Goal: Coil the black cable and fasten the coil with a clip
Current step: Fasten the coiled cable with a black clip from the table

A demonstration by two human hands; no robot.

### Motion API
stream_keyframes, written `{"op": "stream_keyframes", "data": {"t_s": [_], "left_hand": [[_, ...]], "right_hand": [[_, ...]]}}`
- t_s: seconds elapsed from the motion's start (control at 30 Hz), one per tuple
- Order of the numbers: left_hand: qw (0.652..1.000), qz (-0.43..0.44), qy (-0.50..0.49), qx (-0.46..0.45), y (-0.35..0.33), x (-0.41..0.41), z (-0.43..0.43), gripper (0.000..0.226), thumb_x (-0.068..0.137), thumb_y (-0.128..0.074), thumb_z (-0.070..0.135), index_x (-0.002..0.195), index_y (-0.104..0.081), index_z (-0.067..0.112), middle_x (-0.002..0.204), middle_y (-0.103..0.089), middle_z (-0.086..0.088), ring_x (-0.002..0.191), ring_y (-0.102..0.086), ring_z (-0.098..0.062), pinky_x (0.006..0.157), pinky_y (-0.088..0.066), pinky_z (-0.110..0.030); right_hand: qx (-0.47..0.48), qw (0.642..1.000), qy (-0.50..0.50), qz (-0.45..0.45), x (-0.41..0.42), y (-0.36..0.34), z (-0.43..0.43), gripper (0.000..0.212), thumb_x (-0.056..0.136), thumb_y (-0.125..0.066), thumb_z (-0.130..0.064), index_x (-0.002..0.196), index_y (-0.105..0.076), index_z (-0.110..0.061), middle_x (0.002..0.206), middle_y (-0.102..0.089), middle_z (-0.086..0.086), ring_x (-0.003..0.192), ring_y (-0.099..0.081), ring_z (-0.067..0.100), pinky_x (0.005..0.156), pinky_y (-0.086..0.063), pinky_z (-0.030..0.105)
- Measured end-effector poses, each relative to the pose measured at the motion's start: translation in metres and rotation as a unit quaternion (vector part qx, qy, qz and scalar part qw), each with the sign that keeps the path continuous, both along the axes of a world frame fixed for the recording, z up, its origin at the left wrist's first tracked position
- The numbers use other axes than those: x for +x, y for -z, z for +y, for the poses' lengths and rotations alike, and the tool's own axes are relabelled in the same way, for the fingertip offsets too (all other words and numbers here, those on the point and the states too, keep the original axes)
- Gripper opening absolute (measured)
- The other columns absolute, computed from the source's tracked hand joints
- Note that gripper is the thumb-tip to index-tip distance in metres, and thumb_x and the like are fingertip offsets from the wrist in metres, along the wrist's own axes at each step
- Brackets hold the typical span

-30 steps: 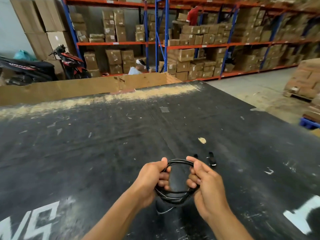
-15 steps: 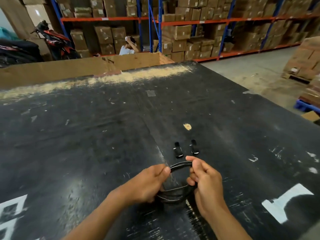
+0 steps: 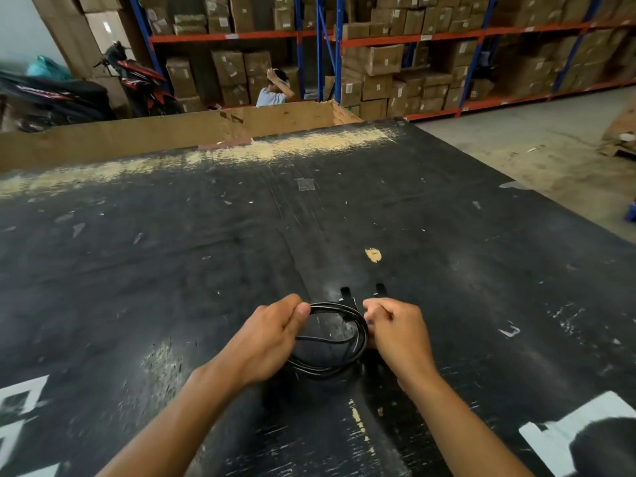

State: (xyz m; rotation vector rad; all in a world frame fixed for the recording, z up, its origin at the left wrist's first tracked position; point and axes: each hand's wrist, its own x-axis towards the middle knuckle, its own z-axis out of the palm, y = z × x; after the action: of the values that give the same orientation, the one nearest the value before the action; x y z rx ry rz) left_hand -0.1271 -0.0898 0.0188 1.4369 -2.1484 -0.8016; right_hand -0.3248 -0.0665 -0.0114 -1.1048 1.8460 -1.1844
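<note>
Scuffed black worktop (image 3: 172,270) fills the view. Left hand (image 3: 272,342) has its grip closed on the black cable (image 3: 358,333) coil, right hand (image 3: 399,333) pinching its far side; two clips (image 3: 345,292) lie just beyond.

There was a single view, from a wide-angle camera worn on the person's head. It looked forward and steeply down across a black table (image 3: 172,270), whose surface filled most of the picture and ran off the near, left and right edges. Both forearms entered from the near edge, and the left hand (image 3: 272,342) and right hand (image 3: 395,332) sat close below the lens, just under the middle. The far part of the frame rose to take in warehouse shelving (image 3: 378,36) well beyond the table's far edge, with bare concrete floor (image 3: 516,139) at the far right. Straight lines bowed toward the frame's edges. No second view shared the scene.
</note>
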Motion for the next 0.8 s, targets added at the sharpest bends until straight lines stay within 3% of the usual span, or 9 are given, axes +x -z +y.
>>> {"op": "stream_keyframes", "data": {"t_s": [0.07,0.17,0.23,0.37,0.47,0.53,0.6,0.7,0.8], "left_hand": [[1.000,0.020,-0.016,0.009,0.001,0.005,-0.002,0.039,0.101,-0.036,0.043,0.074,-0.041,0.015,0.063,-0.051,0.001,0.056,-0.050,-0.013,0.066,-0.051,-0.044],[0.999,0.012,-0.033,0.000,-0.001,0.009,-0.007,0.039,0.101,-0.036,0.042,0.075,-0.041,0.013,0.064,-0.051,-0.001,0.058,-0.051,-0.015,0.066,-0.048,-0.042],[0.999,0.000,-0.039,-0.016,-0.006,0.012,-0.010,0.038,0.101,-0.037,0.039,0.075,-0.041,0.011,0.064,-0.047,0.002,0.059,-0.043,-0.014,0.062,-0.042,-0.034],[0.998,0.012,-0.056,-0.032,-0.015,0.018,-0.021,0.039,0.102,-0.037,0.038,0.076,-0.044,0.010,0.064,-0.050,-0.001,0.059,-0.043,-0.016,0.063,-0.044,-0.037],[0.996,0.021,-0.073,-0.038,-0.016,0.018,-0.027,0.038,0.102,-0.038,0.039,0.076,-0.045,0.012,0.066,-0.059,-0.012,0.061,-0.051,-0.027,0.065,-0.047,-0.043],[0.995,0.021,-0.083,-0.042,-0.017,0.016,-0.027,0.038,0.101,-0.037,0.042,0.078,-0.044,0.013,0.065,-0.058,-0.014,0.058,-0.048,-0.025,0.063,-0.048,-0.044],[0.995,0.021,-0.088,-0.044,-0.017,0.014,-0.028,0.038,0.100,-0.036,0.044,0.080,-0.044,0.013,0.059,-0.052,-0.011,0.056,-0.044,-0.020,0.061,-0.048,-0.043],[0.995,0.032,-0.087,-0.033,-0.022,0.009,-0.034,0.036,0.101,-0.037,0.044,0.078,-0.046,0.016,0.055,-0.045,0.002,0.053,-0.040,-0.019,0.055,-0.043,-0.041],[0.993,0.078,-0.083,-0.012,-0.023,0.019,-0.051,0.036,0.101,-0.038,0.043,0.074,-0.048,0.022,0.051,-0.040,0.010,0.049,-0.039,-0.015,0.052,-0.037,-0.034]], "right_hand": [[0.014,0.992,-0.033,0.125,-0.001,0.003,-0.012,0.015,0.086,-0.051,-0.005,0.080,-0.060,0.005,0.080,-0.067,0.024,0.077,-0.064,0.042,0.068,-0.058,0.046],[0.014,0.975,-0.080,0.209,0.004,0.003,-0.023,0.008,0.088,-0.064,-0.015,0.081,-0.062,-0.018,0.086,-0.062,0.004,0.078,-0.066,0.027,0.065,-0.051,0.028],[0.027,0.962,-0.102,0.251,0.006,0.008,-0.030,0.028,0.084,-0.069,-0.018,0.066,-0.047,-0.020,0.084,-0.056,0.002,0.077,-0.059,0.025,0.056,-0.040,0.023],[0.033,0.952,-0.112,0.282,0.007,0.006,-0.036,0.013,0.085,-0.070,-0.023,0.076,-0.067,-0.013,0.091,-0.056,0.001,0.087,-0.060,0.025,0.073,-0.045,0.030],[-0.009,0.959,-0.088,0.268,0.004,-0.002,-0.031,0.019,0.087,-0.068,-0.026,0.072,-0.063,-0.015,0.083,-0.057,-0.002,0.079,-0.056,0.021,0.071,-0.039,0.030],[-0.051,0.962,-0.062,0.260,-0.003,-0.010,-0.022,0.023,0.088,-0.068,-0.027,0.071,-0.061,-0.015,0.078,-0.060,-0.002,0.071,-0.056,0.019,0.067,-0.042,0.032],[-0.105,0.977,-0.029,0.185,-0.011,-0.027,-0.013,0.017,0.090,-0.066,-0.023,0.075,-0.062,-0.016,0.071,-0.065,-0.001,0.062,-0.064,0.015,0.061,-0.053,0.033],[-0.205,0.978,-0.023,0.034,-0.015,-0.062,0.003,0.008,0.089,-0.067,-0.009,0.082,-0.066,-0.012,0.068,-0.071,0.003,0.061,-0.072,0.008,0.060,-0.056,0.018],[-0.254,0.961,-0.108,0.021,0.005,-0.078,0.003,0.017,0.084,-0.070,0.001,0.084,-0.069,-0.016,0.079,-0.074,0.001,0.069,-0.075,0.010,0.064,-0.057,0.017]]}}
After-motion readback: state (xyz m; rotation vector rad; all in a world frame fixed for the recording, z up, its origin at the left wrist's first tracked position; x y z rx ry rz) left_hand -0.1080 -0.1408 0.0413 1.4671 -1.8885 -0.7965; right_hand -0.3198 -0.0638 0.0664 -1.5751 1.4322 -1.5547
